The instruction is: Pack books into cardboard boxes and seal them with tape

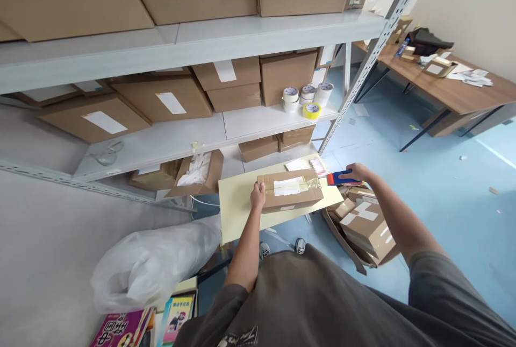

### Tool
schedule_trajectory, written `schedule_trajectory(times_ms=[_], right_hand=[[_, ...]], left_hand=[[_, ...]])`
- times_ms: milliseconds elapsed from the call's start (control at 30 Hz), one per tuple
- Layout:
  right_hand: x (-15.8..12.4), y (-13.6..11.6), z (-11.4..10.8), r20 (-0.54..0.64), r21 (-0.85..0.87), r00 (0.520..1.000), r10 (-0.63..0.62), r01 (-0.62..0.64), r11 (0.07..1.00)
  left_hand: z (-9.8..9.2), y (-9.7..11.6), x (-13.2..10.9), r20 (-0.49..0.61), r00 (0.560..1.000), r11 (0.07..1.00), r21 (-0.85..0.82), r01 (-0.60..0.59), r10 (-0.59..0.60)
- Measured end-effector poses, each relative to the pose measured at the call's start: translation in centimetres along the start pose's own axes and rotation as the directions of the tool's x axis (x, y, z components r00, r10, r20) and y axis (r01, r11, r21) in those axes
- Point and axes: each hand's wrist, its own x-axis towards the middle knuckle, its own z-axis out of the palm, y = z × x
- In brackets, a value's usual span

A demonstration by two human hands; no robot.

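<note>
A long cardboard box (pixel 294 202) lies on a pale yellow board (pixel 236 212), with a white label (pixel 287 186) and clear tape along its top. My left hand (pixel 258 196) grips the left end of the box, its thumb on the upper edge. Out past the right end, my right hand (pixel 355 172) is wrapped around the handle of a blue and red tape dispenser (pixel 336 177). Its head sits close to the box's right end, where shiny tape is visible; whether tape still joins the two I cannot tell. White paper (pixel 297 164) lies behind the box.
Metal shelving (pixel 201 45) with cartons stands ahead, tape rolls (pixel 291 94) on its middle level. A big carton of parcels (pixel 366 223) is at right on the floor. At left are a plastic-wrapped bundle (pixel 161 261) and books (pixel 177 317). A wooden desk (pixel 455 83) stands far right.
</note>
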Motion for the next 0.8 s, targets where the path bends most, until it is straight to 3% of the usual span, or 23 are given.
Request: schedule_trajectory(times_ms=[167, 333, 467, 633, 800], right_hand=[[-0.3, 0.4, 1.0, 0.098, 0.106, 0.994, 0.047, -0.057, 0.993], [-1.2, -3.4, 1.1, 0.100, 0.309, 0.995, 0.009, -0.040, 0.950], [-1.2, -11.4, 1.6, 0.046, 0.346, 0.994, -0.102, 0.080, 0.935], [-0.4, -24.4, 2.5, -0.097, 0.157, 0.976, -0.196, 0.209, 0.965], [-0.3, -35.5, 4.0, -0.035, -0.007, 0.960, -0.280, 0.279, 0.960]], left_hand=[[0.2, 0.2, 0.1, 0.027, 1.000, 0.998, -0.061, 0.004, -0.003], [-3.4, -3.3, 1.8, 0.033, 0.999, 0.981, -0.196, 0.007, 0.000], [-7.1, -7.0, 3.1, 0.056, 0.998, 0.953, -0.301, 0.021, -0.005], [-10.6, -9.8, 3.9, 0.017, 0.988, 0.977, -0.145, 0.155, -0.154], [-13.2, -11.0, 2.5, -0.036, 0.975, 0.970, -0.114, 0.214, -0.219]])
